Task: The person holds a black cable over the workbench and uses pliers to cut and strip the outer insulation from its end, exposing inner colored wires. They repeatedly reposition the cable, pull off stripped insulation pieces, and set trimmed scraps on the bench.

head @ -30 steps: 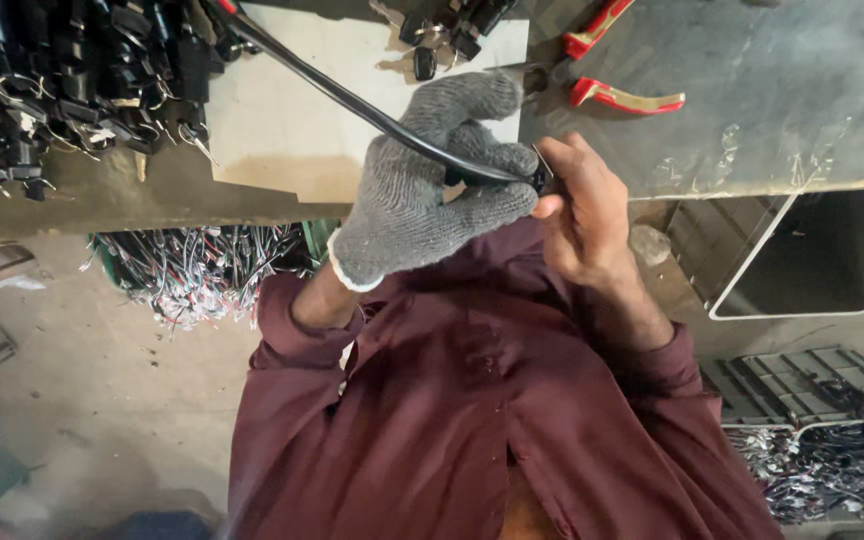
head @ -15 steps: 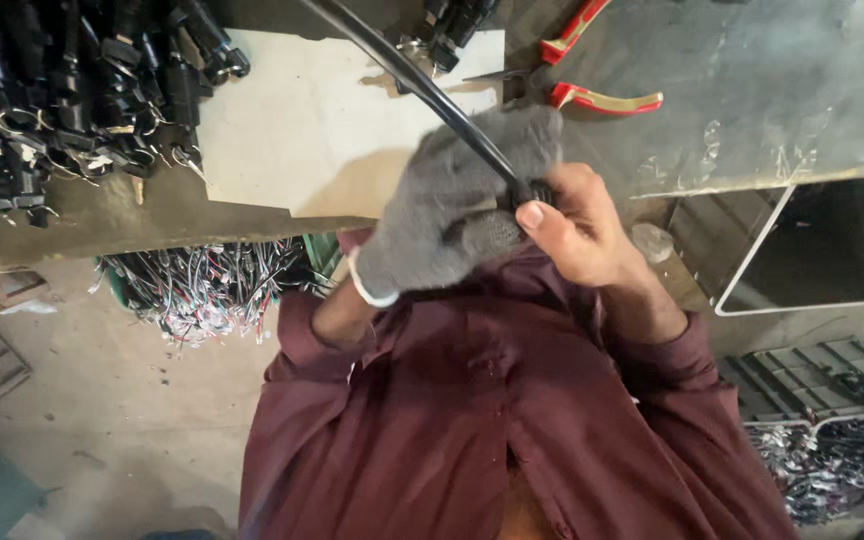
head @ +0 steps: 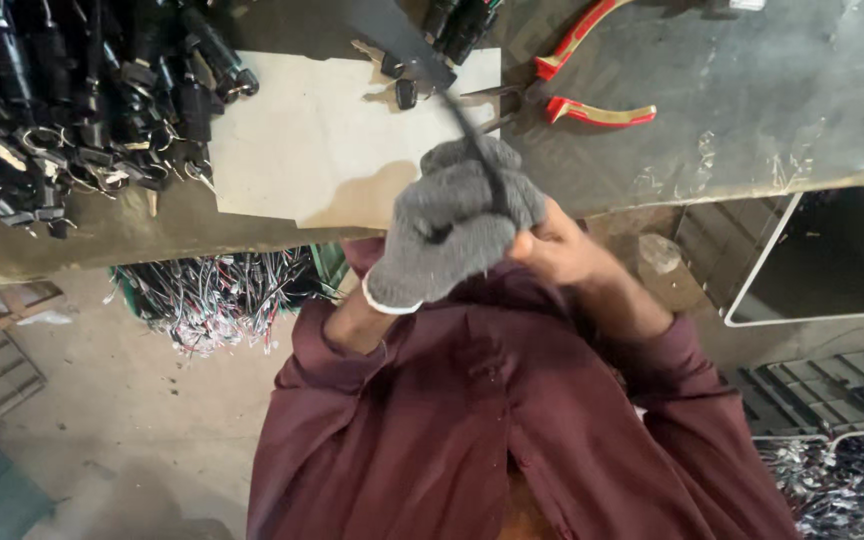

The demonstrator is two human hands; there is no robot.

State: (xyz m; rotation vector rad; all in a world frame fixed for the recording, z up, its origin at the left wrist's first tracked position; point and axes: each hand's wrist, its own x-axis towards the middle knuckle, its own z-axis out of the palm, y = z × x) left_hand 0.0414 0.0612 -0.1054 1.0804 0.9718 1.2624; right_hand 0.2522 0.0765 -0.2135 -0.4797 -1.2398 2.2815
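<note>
The left hand (head: pixel 457 225), in a grey knit glove, has its fingers clenched around a black cable (head: pixel 472 150) that rises from the fist toward the tabletop (head: pixel 752 100). The bare right hand (head: pixel 557 250) presses against the glove, its fingers curled at the same cable. Red-handled pliers (head: pixel 587 75) lie on the tabletop just beyond, beside a pale sheet (head: pixel 322 140) and a heap of black connectors (head: pixel 62 100).

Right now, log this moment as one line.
left hand: grey knit glove, grips thin black cable | right hand: bare, beside glove | red-handled pliers: on metal bench
</note>
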